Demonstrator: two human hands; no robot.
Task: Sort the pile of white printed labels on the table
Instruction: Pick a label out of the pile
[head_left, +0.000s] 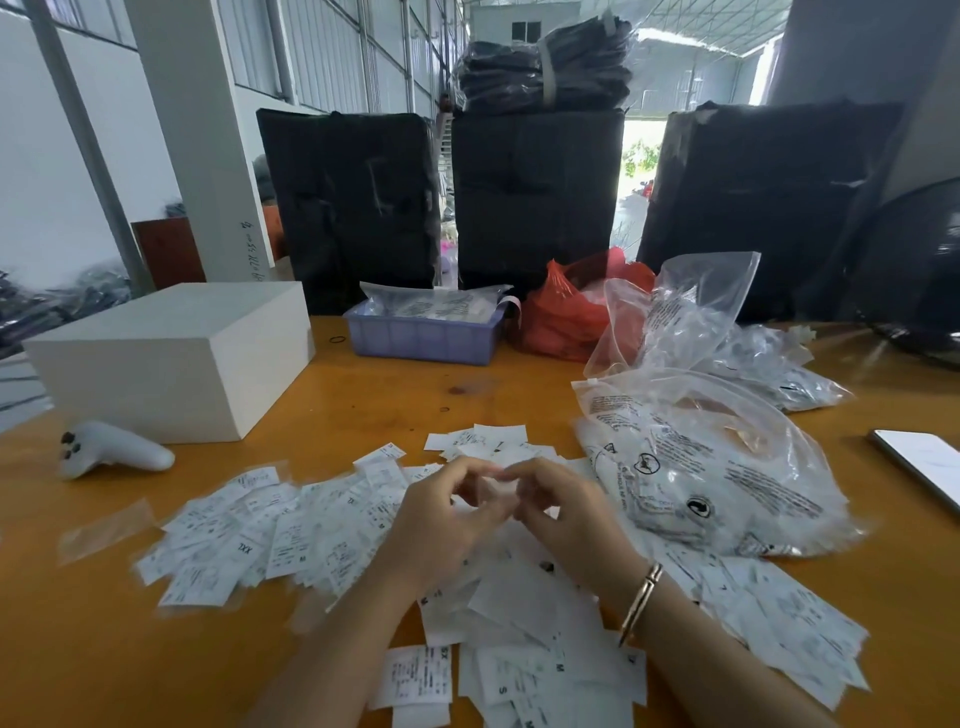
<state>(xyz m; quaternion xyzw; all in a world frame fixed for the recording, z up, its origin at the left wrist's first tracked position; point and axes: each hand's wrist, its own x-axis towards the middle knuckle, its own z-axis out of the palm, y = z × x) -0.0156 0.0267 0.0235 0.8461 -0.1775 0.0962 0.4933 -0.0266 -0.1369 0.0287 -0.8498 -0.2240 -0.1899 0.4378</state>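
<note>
White printed labels (291, 530), scattered flat, overlapping, size letters visible

Warehouse hall, daylit. Orange-brown wooden table (156, 649) in the foreground. Behind it, three tall black-wrapped bales (358, 208) in a row, a plastic-wrapped bundle of dark cloth (545, 62) on top of the middle one. White square pillar (192, 130) at left, handwriting low on its side. Pale corrugated wall with high windows (322, 52) running back on the left. Translucent roof panels (701, 31) overhead, bright. Open doorway (636, 156) between the bales, greenery outside.
</note>
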